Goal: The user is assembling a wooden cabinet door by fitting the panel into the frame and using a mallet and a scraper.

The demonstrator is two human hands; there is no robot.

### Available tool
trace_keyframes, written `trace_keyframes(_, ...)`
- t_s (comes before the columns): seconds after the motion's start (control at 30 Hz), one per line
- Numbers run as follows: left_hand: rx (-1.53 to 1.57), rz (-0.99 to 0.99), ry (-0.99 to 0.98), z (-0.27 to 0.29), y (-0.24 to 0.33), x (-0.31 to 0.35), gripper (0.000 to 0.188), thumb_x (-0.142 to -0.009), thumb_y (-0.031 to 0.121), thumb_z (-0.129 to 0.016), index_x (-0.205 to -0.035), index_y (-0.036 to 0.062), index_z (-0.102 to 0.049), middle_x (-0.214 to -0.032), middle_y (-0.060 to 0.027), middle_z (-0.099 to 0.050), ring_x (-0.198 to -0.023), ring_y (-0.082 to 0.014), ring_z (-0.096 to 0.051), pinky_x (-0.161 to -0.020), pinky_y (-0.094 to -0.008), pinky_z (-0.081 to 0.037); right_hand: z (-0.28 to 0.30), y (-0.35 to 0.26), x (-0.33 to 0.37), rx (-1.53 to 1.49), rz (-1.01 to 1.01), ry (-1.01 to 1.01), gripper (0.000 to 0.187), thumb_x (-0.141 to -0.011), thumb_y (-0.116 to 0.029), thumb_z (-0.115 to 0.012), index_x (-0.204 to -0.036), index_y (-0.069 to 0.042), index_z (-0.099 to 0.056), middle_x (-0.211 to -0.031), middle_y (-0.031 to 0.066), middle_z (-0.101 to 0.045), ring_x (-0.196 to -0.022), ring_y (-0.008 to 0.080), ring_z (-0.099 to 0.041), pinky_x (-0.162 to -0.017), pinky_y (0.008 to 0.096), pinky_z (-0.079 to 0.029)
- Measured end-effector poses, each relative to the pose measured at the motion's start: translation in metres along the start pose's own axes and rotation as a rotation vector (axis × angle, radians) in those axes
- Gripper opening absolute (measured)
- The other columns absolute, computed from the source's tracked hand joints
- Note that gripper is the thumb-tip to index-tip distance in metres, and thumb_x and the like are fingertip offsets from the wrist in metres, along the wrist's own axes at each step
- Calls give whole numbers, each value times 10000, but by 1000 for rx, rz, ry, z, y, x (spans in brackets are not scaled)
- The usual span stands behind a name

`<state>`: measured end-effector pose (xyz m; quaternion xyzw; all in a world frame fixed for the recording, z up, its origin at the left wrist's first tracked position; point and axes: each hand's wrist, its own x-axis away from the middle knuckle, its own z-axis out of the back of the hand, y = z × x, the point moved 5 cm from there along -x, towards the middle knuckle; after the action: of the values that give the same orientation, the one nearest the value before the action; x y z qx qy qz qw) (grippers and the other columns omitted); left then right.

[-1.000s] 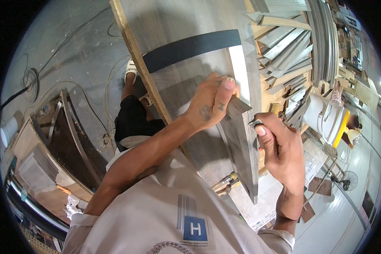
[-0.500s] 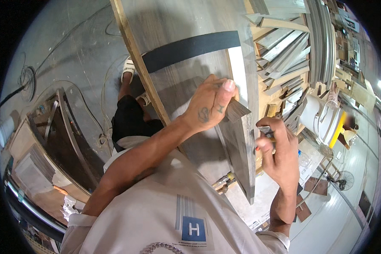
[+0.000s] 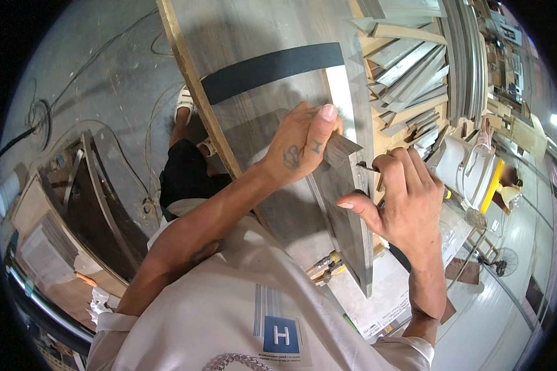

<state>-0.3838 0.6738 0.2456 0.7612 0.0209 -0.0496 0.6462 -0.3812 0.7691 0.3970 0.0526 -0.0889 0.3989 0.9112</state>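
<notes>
My left hand (image 3: 298, 141) is closed, thumb up, around a grey wood-grain strip (image 3: 343, 152) whose end sticks out past the fingers. Below it, a narrow grey wood-grain board (image 3: 353, 232) slants toward me and tapers to a point. My right hand (image 3: 410, 207) is just right of this board, its fingers curled around a slim tool whose kind I cannot make out. A dark thin tip (image 3: 366, 167) shows past the index finger; the palm hides most of the tool. The right thumb stretches out over the board's edge.
A large grey wood-grain panel (image 3: 254, 123) with a black band (image 3: 272, 71) lies ahead. Many offcut strips (image 3: 408, 68) are heaped at the upper right, near a white bucket (image 3: 461, 164). Yellow-handled pliers or clamp (image 3: 328, 266) lie below the board. Another person's legs (image 3: 185, 161) show at left.
My right hand has opened its thumb away from the fingers and turned, the tool's tip now pointing left at the board. The left hand keeps its hold, shifting slightly left.
</notes>
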Motion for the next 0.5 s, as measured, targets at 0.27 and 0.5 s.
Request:
trace_keyframes(0.27,14,56,-29,0,0,-2,822,-1024,565,-83,-731,-9,-593,-666,-95,-480,-725,-227,-440,-750,-349,-381,-2,7,-5,-72,55,19,588,-758,-604,-706,-745,-63,-477,-697,55,-462,-581,212,-525,-475,341,-432)
trace_keyframes(0.5,0,89,-60,0,-3,-1,847,-1014,599,-78,-718,-11,-586,-652,-80,-457,-699,-204,-423,-708,-340,-364,2,10,-11,-88,64,-16,587,-778,-603,-699,-716,-58,-490,-676,54,-464,-566,204,-525,-460,329,-416)
